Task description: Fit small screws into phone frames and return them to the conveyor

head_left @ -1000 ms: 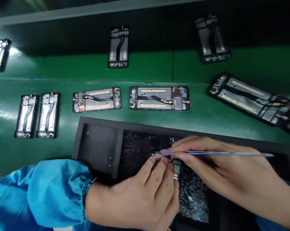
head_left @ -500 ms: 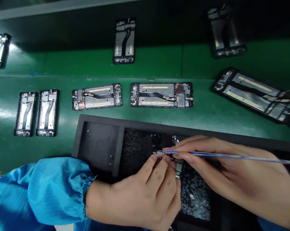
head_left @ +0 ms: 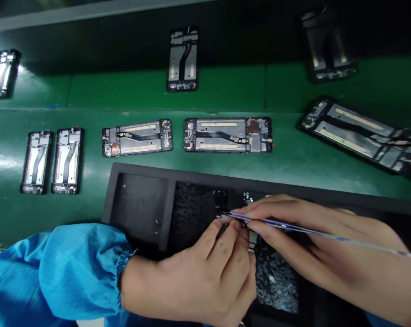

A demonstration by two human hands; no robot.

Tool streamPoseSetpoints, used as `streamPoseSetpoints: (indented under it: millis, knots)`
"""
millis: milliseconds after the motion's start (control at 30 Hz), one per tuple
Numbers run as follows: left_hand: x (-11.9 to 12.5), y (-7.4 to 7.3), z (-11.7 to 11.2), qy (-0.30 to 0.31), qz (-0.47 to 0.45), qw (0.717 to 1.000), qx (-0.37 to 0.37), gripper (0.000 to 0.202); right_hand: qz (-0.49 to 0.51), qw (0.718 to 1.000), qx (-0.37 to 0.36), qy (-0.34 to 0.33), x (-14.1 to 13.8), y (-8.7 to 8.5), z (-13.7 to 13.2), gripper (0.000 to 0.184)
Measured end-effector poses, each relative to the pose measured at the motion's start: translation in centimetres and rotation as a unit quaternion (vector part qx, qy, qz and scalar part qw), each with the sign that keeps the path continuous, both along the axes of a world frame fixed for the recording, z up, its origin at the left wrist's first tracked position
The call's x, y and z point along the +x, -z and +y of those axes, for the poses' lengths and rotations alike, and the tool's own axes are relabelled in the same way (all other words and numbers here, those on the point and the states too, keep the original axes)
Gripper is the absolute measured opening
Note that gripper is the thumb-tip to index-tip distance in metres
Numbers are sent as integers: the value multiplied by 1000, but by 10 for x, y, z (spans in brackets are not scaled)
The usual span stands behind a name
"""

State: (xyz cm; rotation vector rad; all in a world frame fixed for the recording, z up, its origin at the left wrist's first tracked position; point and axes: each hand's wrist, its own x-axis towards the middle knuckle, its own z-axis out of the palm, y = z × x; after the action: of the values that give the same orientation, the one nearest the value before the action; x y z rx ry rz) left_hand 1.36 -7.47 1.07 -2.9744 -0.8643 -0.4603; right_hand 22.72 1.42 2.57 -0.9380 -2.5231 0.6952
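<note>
My left hand [head_left: 205, 272] rests over the black tray, its bent fingertips pressed on a small phone circuit board [head_left: 225, 219]. Much of that board lies hidden under the fingers. In my right hand [head_left: 328, 259] is a pair of slim metal tweezers [head_left: 342, 239], pinched between thumb and fingers. Their tips come down at the board, just beyond my left fingertips. Whether the tips grip anything is too small to see. The black tray [head_left: 198, 175] sits beneath both hands, with shiny flecks on its dark inner surface.
Behind the tray, two opened phone bodies [head_left: 228, 135] [head_left: 137, 137] lie lengthwise on the green bench [head_left: 89, 209]. A pair of phones [head_left: 68, 161] stands to the left, and a larger phone [head_left: 358, 131] lies slanted at right. Farther back is another phone [head_left: 182, 61].
The tweezers' rear end has swung downward, and my right hand has shifted slightly. My left hand stays put on the board. The farthest phones have slid a little to the right in view.
</note>
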Motion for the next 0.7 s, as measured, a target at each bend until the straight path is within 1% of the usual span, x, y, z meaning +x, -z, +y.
streamPoseSetpoints:
  millis: [100, 167, 233, 267, 300, 333, 400, 467, 500, 567, 633, 700]
  knots:
    - [-1, -2, 1, 2, 7, 1000, -6, 43, 5, 1000, 12, -1, 3, -4, -1, 16]
    - [-1, -3, 3, 8, 16, 1000, -1, 42, 49, 998, -15, 42, 7, -6, -1, 14]
    - [0, -4, 3, 14, 23, 1000, 9, 41, 104, 987, -61, 110, 9, -7, -1, 10]
    - [0, -4, 3, 16, 26, 999, 11, 42, 122, 980, -72, 139, 9, -6, -1, 8]
    - [0, -3, 3, 13, 25, 1000, 12, 42, 130, 977, -74, 153, 7, -5, 0, 8]
    - [0, -3, 3, 12, 26, 1000, 14, 43, 129, 978, -71, 147, 5, -2, 2, 9]
    - [0, -2, 2, 8, 26, 999, 17, 45, 113, 986, -74, 98, -2, 6, 7, 11]
    - [0, -2, 1, 4, 20, 1000, 17, 44, 107, 988, -102, 40, -9, 14, 13, 10]
    - [0, -1, 0, 0, 14, 1000, 17, 42, 107, 987, -116, 26, -13, 18, 16, 8]
    - [0, -1, 0, -6, 5, 1000, 12, 39, 108, 986, -125, 25, -18, 23, 20, 5]
    - [-1, 0, 0, -8, 1, 1000, 8, 38, 109, 986, -116, 38, -21, 25, 22, 4]
    - [-1, 0, 0, -8, -4, 1000, 7, 37, 116, 987, -106, 38, -23, 25, 22, 5]
